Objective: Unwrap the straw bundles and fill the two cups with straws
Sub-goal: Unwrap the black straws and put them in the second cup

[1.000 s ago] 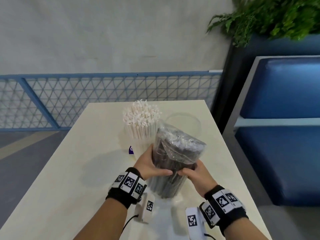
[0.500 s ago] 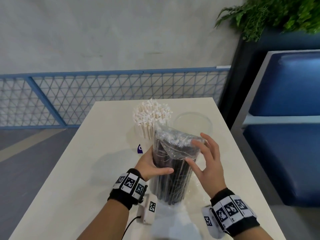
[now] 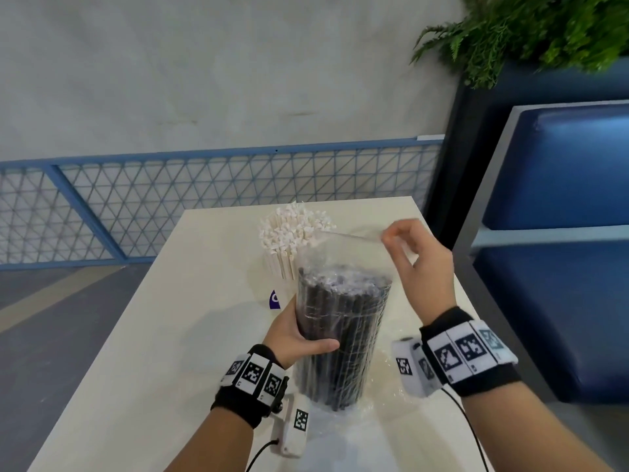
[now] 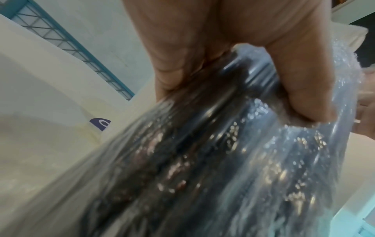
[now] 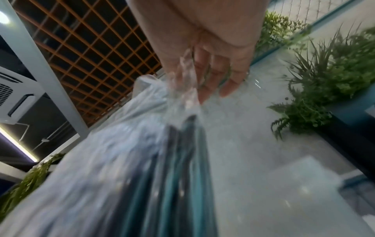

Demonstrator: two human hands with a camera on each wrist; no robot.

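A bundle of black straws (image 3: 342, 332) in clear plastic wrap stands upright on the cream table (image 3: 163, 352). My left hand (image 3: 299, 333) grips the bundle's side, thumb across the front; the left wrist view shows the fingers (image 4: 176, 61) curled round the wrapped bundle (image 4: 202, 160). My right hand (image 3: 413, 264) is raised above and right of the bundle and pinches the top flap of the plastic wrap (image 3: 343, 248), pulling it up; in the right wrist view the wrap (image 5: 182, 83) runs between the fingers (image 5: 227, 86). Behind stands a cup of white straws (image 3: 292, 240). A clear cup behind my right hand is mostly hidden.
A purple-marked label (image 3: 275, 299) shows on the cup left of the bundle. Crumpled clear plastic (image 3: 384, 376) lies on the table by the bundle's foot. A blue mesh railing (image 3: 204, 199) runs behind the table, a blue bench (image 3: 558, 233) and a plant (image 3: 531, 32) stand at the right.
My right hand left the bundle's side, rose to its top and now pinches the wrap's flap, lifting it up and to the right. The left hand kept its grip.
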